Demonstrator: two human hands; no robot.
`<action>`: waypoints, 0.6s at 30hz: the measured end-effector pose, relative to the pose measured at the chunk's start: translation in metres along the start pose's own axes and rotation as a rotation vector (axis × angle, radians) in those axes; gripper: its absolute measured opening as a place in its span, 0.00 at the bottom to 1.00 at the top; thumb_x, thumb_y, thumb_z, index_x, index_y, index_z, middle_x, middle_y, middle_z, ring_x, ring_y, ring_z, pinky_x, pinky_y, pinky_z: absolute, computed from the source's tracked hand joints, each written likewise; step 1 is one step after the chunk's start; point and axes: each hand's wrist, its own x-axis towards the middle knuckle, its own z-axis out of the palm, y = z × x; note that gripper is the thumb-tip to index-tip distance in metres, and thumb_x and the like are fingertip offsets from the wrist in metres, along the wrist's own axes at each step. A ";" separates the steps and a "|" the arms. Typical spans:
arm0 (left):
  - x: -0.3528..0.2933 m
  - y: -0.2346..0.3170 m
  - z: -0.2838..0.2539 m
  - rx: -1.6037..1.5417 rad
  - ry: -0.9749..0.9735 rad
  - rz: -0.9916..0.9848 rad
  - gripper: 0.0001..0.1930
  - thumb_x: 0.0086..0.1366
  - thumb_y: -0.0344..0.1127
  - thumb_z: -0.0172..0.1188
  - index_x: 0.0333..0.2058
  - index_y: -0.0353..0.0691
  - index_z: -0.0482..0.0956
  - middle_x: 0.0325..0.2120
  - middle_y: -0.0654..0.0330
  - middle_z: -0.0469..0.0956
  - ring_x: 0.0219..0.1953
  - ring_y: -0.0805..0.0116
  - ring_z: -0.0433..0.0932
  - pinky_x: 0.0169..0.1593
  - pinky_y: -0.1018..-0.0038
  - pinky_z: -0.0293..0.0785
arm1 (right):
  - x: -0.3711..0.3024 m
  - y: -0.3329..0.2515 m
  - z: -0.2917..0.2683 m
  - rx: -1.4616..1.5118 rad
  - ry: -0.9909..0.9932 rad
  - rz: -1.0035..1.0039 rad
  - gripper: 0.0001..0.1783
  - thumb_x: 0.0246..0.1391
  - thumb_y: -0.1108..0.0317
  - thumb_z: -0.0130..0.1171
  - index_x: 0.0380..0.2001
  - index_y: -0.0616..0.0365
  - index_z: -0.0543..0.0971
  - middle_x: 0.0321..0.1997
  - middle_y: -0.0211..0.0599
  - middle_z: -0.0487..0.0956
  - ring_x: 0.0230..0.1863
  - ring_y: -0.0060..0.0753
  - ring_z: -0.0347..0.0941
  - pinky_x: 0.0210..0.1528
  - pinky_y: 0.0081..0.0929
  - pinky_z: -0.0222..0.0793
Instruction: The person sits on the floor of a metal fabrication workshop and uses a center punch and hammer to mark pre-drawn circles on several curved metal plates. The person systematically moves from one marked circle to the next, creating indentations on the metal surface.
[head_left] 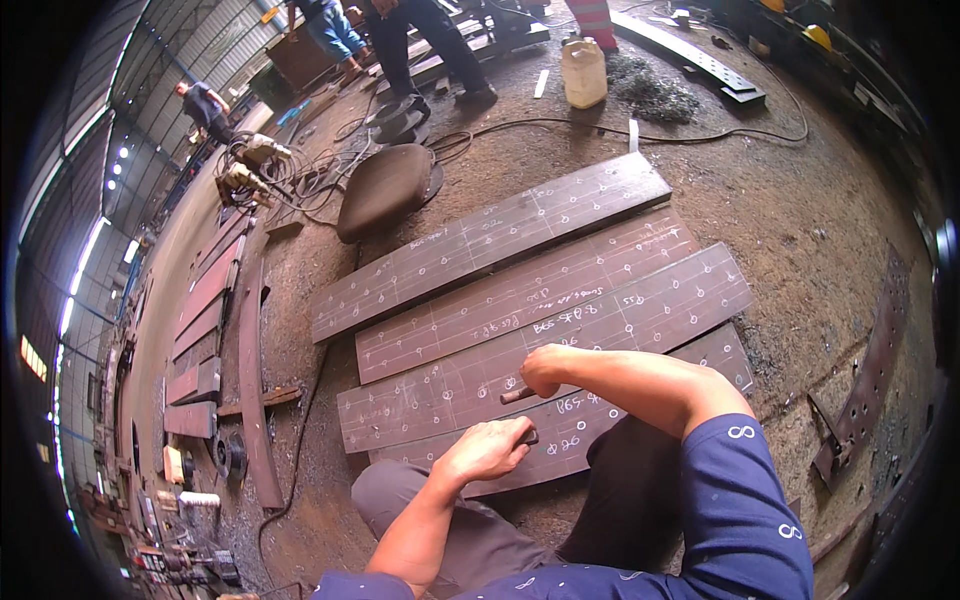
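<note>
Several long dark steel plates lie side by side in front of me, with chalk lines, small circles and handwriting on them. My right hand (543,369) is closed over the plate (460,385) nearer to me, with a short brown rod (516,396) jutting from the fist toward the left; the rod's other end is hidden. My left hand (487,450) is closed too, above the nearest plate (560,450). A small dark piece (530,437) shows at its fingertips, too little of it to name. The two hands are apart.
A brown seat-like pad (385,190) and a cable (520,122) lie beyond the plates. Farther off stands a whitish jerrycan (584,75) by metal shavings (650,92). More steel strips (205,310) lie at left; a perforated one (870,370) is at right. Other people stand at the back.
</note>
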 end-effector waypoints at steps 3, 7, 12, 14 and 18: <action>-0.002 -0.007 0.003 0.015 0.025 0.017 0.15 0.69 0.39 0.58 0.50 0.40 0.75 0.43 0.45 0.82 0.49 0.41 0.81 0.51 0.49 0.76 | 0.000 -0.003 -0.007 0.010 0.008 -0.003 0.16 0.49 0.69 0.62 0.42 0.56 0.90 0.47 0.47 0.87 0.51 0.49 0.85 0.49 0.44 0.81; 0.001 -0.012 0.007 0.001 0.016 -0.007 0.13 0.66 0.37 0.59 0.46 0.39 0.74 0.41 0.45 0.82 0.47 0.40 0.81 0.49 0.48 0.77 | 0.004 0.004 -0.002 0.043 -0.028 0.042 0.17 0.46 0.68 0.63 0.41 0.57 0.89 0.44 0.51 0.87 0.49 0.54 0.85 0.50 0.47 0.81; -0.009 -0.004 0.013 -0.067 0.048 0.020 0.10 0.65 0.33 0.60 0.42 0.36 0.73 0.36 0.45 0.82 0.42 0.39 0.82 0.45 0.47 0.77 | 0.001 0.007 0.009 0.055 -0.091 0.075 0.15 0.46 0.71 0.63 0.38 0.58 0.89 0.41 0.52 0.87 0.46 0.54 0.85 0.48 0.46 0.81; -0.015 0.001 0.019 -0.110 0.065 0.072 0.09 0.65 0.32 0.60 0.41 0.36 0.74 0.35 0.45 0.82 0.41 0.39 0.82 0.44 0.48 0.77 | -0.015 -0.006 0.000 0.078 -0.107 0.129 0.15 0.46 0.72 0.63 0.38 0.59 0.89 0.40 0.52 0.87 0.46 0.53 0.85 0.47 0.46 0.82; -0.023 0.013 0.029 -0.233 0.107 0.183 0.08 0.65 0.32 0.59 0.41 0.36 0.74 0.33 0.46 0.82 0.40 0.41 0.82 0.42 0.50 0.78 | -0.017 0.003 0.029 0.060 -0.219 0.170 0.14 0.48 0.73 0.61 0.38 0.61 0.89 0.41 0.52 0.87 0.47 0.53 0.85 0.47 0.45 0.82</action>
